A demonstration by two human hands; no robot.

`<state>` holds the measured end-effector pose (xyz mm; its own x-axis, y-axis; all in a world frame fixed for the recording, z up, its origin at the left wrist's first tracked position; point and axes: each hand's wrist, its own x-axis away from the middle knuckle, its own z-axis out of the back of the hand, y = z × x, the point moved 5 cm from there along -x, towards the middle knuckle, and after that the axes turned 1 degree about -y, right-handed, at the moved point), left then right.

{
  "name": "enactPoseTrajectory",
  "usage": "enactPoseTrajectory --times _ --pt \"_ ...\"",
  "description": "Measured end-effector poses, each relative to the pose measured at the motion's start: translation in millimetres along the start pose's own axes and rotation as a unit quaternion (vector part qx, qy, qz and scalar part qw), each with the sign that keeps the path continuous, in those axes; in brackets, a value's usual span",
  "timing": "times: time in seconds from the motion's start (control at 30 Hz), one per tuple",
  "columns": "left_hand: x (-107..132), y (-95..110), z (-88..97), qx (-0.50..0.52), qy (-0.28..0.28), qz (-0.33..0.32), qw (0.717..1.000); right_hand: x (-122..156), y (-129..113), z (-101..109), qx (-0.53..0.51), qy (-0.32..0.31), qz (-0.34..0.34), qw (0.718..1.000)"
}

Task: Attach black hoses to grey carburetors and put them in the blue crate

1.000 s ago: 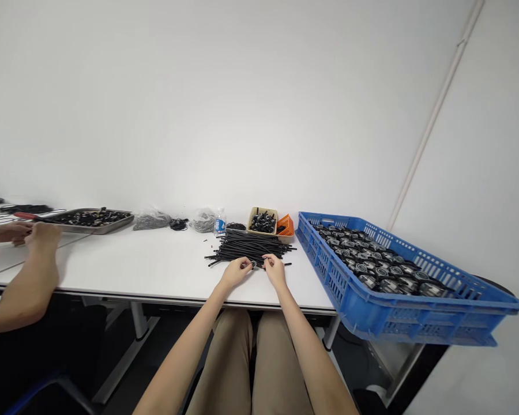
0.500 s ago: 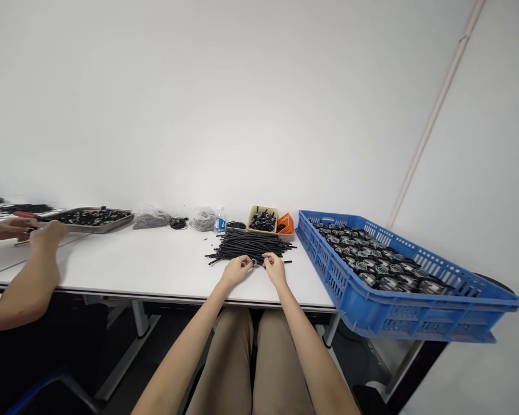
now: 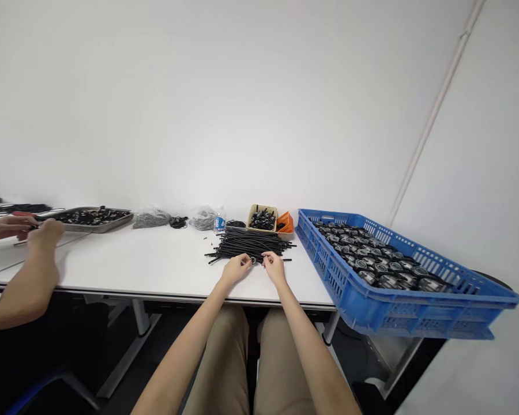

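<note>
My left hand (image 3: 237,267) is closed in a pinch at the near edge of a pile of black rods (image 3: 253,243). At its fingertips sits a small grey ring-shaped piece (image 3: 253,260). A short way to the right, my right hand (image 3: 274,267) has thumb and finger pinched together beside the same pile. Whatever lies between those fingers is too small to make out. One black rod end sticks out just right of that hand.
A blue crate (image 3: 398,308) of black-and-clear round parts stands on the right. Behind the pile are a cream basket (image 3: 263,208), an orange basket (image 3: 286,219) and a bottle (image 3: 219,222). A metal tray (image 3: 108,227) lies left, near a co-worker's hands (image 3: 45,239) with a red-handled tool.
Both my hands stay nearly where they were, still pinched close together. The view has shifted very slightly, and my knees have moved a little apart.
</note>
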<state>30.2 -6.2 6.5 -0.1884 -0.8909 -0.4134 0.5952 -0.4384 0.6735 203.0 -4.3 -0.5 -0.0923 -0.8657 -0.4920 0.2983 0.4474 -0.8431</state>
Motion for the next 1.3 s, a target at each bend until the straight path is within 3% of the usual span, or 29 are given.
enactPoseTrajectory --times 0.33,0.6,1.3 --pt "-4.7 -6.5 -2.9 0.089 -0.015 -0.001 0.996 -1.4 1.4 0.4 0.001 0.001 0.003 1.000" --pt "1.5 2.3 0.3 0.181 -0.043 -0.023 0.982 -0.9 0.1 0.4 -0.001 0.000 0.009 1.000" --pt "0.4 0.7 -7.2 0.167 -0.057 -0.054 0.983 -0.8 -0.3 0.1 -0.001 -0.007 0.002 1.000"
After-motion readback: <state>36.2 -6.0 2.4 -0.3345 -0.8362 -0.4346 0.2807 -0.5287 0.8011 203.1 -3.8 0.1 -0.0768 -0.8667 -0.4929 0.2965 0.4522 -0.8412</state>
